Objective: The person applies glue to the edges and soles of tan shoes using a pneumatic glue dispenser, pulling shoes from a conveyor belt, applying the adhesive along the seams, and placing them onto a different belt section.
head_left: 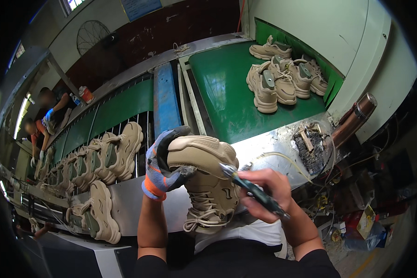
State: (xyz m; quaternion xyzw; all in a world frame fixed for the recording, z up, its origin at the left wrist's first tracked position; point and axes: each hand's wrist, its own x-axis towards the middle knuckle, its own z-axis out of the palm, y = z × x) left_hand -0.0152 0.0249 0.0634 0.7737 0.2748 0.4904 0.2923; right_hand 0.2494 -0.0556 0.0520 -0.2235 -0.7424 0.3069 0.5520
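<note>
A beige lace-up sneaker (205, 162) with a chunky sole is held up in front of me, toe end away and laces toward my body. Around its toe, at the left, my left hand (166, 162) grips it in a grey-blue glove with dark fingers and an orange cuff. My bare right hand (269, 192) is closed on a dark green pen-shaped tool (259, 193) with a silvery tip. That tip points at the right side of the upper; whether it touches is unclear, as the tool is blurred by motion.
More beige sneakers (275, 83) stand on a green conveyor belt (227, 97) at the far right. Others (125, 153) line a rack at left, where co-workers (51, 109) stand farther off. A copper-coloured cylinder (354, 120) and a dark, crusted patch (309, 148) lie right of the metal ledge (268, 160).
</note>
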